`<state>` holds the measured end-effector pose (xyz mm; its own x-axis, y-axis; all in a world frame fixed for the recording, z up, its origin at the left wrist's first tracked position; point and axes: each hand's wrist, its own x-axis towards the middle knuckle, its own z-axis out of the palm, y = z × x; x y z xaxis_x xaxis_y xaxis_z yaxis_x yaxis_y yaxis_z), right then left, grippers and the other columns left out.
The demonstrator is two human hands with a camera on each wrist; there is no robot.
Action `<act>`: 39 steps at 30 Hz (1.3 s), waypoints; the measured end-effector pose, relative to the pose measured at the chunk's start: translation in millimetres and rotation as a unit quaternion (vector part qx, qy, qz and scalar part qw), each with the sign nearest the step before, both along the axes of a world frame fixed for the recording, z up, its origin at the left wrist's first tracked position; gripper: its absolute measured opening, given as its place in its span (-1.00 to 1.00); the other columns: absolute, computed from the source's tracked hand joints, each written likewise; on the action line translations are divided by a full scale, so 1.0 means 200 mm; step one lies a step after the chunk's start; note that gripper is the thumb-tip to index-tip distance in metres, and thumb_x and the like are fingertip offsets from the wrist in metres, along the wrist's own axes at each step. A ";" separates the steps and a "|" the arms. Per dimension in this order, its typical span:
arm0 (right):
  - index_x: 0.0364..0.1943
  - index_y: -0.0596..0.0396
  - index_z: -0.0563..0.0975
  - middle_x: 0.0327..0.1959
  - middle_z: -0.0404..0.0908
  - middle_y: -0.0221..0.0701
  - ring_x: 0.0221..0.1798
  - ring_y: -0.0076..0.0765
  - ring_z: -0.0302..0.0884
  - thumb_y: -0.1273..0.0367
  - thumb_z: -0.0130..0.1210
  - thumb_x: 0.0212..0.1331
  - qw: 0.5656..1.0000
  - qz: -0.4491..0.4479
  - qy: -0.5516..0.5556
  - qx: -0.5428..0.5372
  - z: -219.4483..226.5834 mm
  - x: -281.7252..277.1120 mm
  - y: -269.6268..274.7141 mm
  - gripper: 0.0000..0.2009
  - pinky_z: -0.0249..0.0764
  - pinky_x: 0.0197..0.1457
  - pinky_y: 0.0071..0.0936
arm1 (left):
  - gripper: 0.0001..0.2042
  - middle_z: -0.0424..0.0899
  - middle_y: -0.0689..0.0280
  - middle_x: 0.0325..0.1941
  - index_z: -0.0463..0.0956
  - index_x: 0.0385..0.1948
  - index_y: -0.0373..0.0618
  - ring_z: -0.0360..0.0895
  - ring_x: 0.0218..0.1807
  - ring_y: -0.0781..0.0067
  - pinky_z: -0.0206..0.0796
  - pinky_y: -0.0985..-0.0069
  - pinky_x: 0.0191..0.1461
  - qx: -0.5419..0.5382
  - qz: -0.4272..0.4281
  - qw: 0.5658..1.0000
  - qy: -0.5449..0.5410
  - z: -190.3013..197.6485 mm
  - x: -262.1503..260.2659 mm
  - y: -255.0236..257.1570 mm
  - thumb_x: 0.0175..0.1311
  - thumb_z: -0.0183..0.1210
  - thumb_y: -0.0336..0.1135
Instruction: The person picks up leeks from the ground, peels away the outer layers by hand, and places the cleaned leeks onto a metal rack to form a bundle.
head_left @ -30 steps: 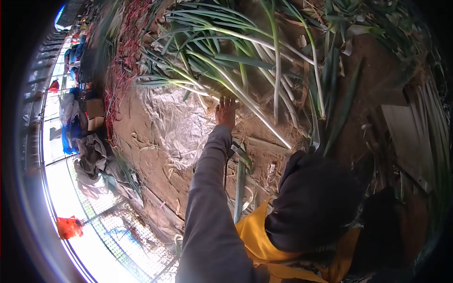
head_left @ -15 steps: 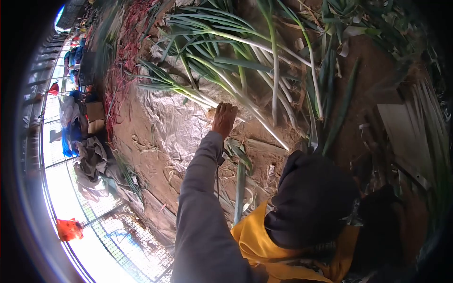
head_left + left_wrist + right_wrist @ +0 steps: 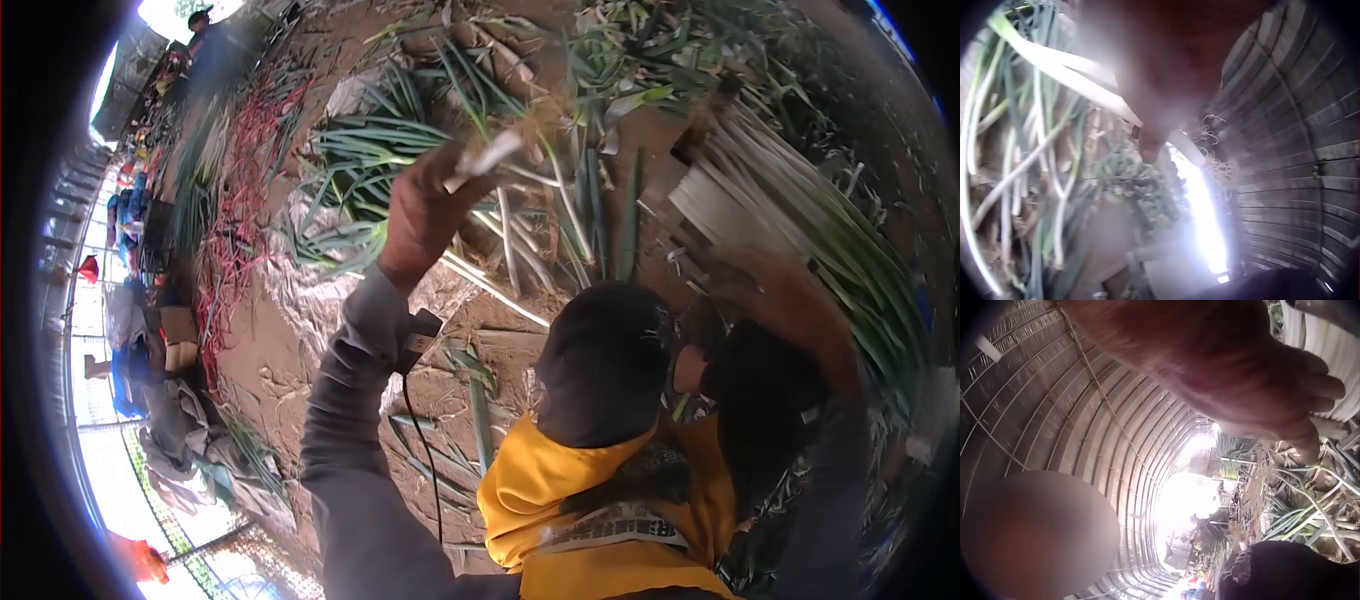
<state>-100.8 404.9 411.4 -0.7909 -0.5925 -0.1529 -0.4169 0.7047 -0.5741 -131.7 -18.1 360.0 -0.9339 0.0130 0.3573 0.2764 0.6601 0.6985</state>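
In the head view my left hand (image 3: 425, 205) is raised over the pile of green onions (image 3: 370, 155). It grips white-stalked green onions (image 3: 1072, 78), whose thin roots (image 3: 1219, 169) stick out past the fingers in the left wrist view. Blurred at the right, my right hand (image 3: 770, 290) is beside a large bundle of green onions (image 3: 830, 235) with white stalks lined up. In the right wrist view its fingers are bent, and a pale stick-like piece (image 3: 1332, 428) shows between thumb and fingers; I cannot tell whether they hold it.
A wrinkled pale sheet (image 3: 300, 290) lies on the soil under the onion pile. Red ties (image 3: 240, 235) are scattered to the left. Leafy trimmings (image 3: 650, 60) cover the ground at the back. A dark cap (image 3: 605, 365) is low in the middle.
My left hand has come up from the onion pile and now grips green onions, roots outward. My right hand has come into view at the right. The head view has shifted.
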 end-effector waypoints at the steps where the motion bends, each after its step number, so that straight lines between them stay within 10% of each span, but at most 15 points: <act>1: 0.23 0.10 0.52 -0.09 0.63 -0.12 -0.04 0.05 0.62 0.30 0.23 0.31 0.998 0.031 0.045 -0.027 -0.02 -0.03 -0.02 -0.58 0.48 0.04 -0.11 | -0.63 0.80 0.23 -0.18 0.63 0.03 -0.21 0.70 -0.17 0.50 0.54 0.53 -0.12 -0.003 0.013 1.000 -0.013 0.23 0.03 0.11 0.23 0.45 -0.31; 4: 0.24 0.12 0.51 -0.12 0.63 -0.10 -0.10 0.04 0.64 0.25 0.23 0.35 0.988 0.057 0.095 -0.106 0.09 -0.04 -0.24 -0.56 0.49 0.00 -0.09 | -0.76 0.81 0.27 -0.29 0.72 -0.06 -0.20 0.67 -0.37 0.58 0.49 0.56 -0.30 0.071 -0.169 0.967 0.179 0.53 -0.02 0.24 0.31 0.38 -0.31; 8: 0.25 0.21 0.48 -0.12 0.63 -0.02 -0.09 -0.02 0.66 0.14 0.22 0.37 0.934 0.089 0.183 -0.292 0.10 -0.08 -0.63 -0.49 0.52 -0.03 -0.07 | -0.80 0.81 0.20 -0.17 0.75 -0.09 -0.17 0.72 -0.25 0.54 0.56 0.56 -0.25 0.098 -0.151 0.982 0.063 0.94 0.09 0.55 0.35 0.36 -0.30; 14: -0.11 0.24 0.53 -0.21 0.64 -0.09 -0.25 0.09 0.67 0.17 0.25 0.35 0.911 -0.104 0.192 -0.350 0.12 0.03 -0.83 -0.64 0.51 -0.11 -0.05 | -0.65 0.79 0.19 -0.20 0.62 -0.02 -0.27 0.69 -0.27 0.55 0.62 0.54 -0.29 0.316 -0.201 0.926 0.054 1.08 0.09 0.71 0.40 0.33 -0.14; 21: -0.09 0.26 0.54 -0.24 0.62 -0.07 -0.26 0.15 0.64 0.22 0.21 0.38 0.910 -0.079 0.197 -0.357 0.06 0.08 -0.77 -0.68 0.47 -0.15 0.00 | -0.59 0.76 0.15 -0.13 0.57 0.07 -0.29 0.71 -0.24 0.49 0.71 0.44 -0.31 0.365 -0.247 0.898 -0.014 1.13 0.01 0.71 0.44 0.27 -0.09; 29: -0.13 0.31 0.55 -0.25 0.63 0.00 -0.25 0.17 0.66 0.20 0.26 0.32 0.909 -0.109 0.179 -0.360 0.07 0.13 -0.85 -0.63 0.52 -0.17 0.01 | -0.71 0.71 0.34 -0.24 0.66 -0.08 -0.16 0.61 -0.26 0.64 0.43 0.66 -0.26 0.341 -0.245 0.907 0.036 1.10 0.03 0.70 0.47 0.26 -0.10; 31: -0.23 0.29 0.53 -0.28 0.62 -0.09 -0.33 0.09 0.65 0.13 0.26 0.32 0.909 -0.159 0.197 -0.331 0.10 0.09 -0.88 -0.60 0.53 -0.21 -0.03 | -0.62 0.65 0.32 -0.22 0.55 0.13 -0.26 0.58 -0.17 0.56 0.43 0.57 -0.14 0.090 -0.125 0.975 0.163 1.18 0.20 0.81 0.45 0.25 -0.17; 33: -0.26 0.24 0.52 -0.27 0.59 -0.12 -0.32 0.09 0.64 0.09 0.31 0.26 0.883 -0.188 0.258 -0.343 0.12 0.07 -0.91 -0.58 0.49 -0.23 -0.01 | -0.40 0.67 0.03 0.03 0.33 0.40 -0.28 0.71 -0.14 0.36 0.63 0.44 -0.20 -0.099 -0.035 0.940 0.326 1.12 0.17 0.83 0.44 0.17 -0.11; 39: -0.26 0.13 0.45 -0.24 0.51 -0.14 -0.31 0.07 0.52 0.21 0.46 0.08 0.829 -0.060 0.275 -0.483 0.15 0.11 -0.95 -0.59 0.42 -0.19 -0.08 | -0.49 0.69 0.14 -0.11 0.43 0.28 -0.37 0.65 -0.17 0.43 0.55 0.47 -0.24 -0.014 -0.045 0.951 0.305 1.18 0.31 0.79 0.49 0.12 -0.11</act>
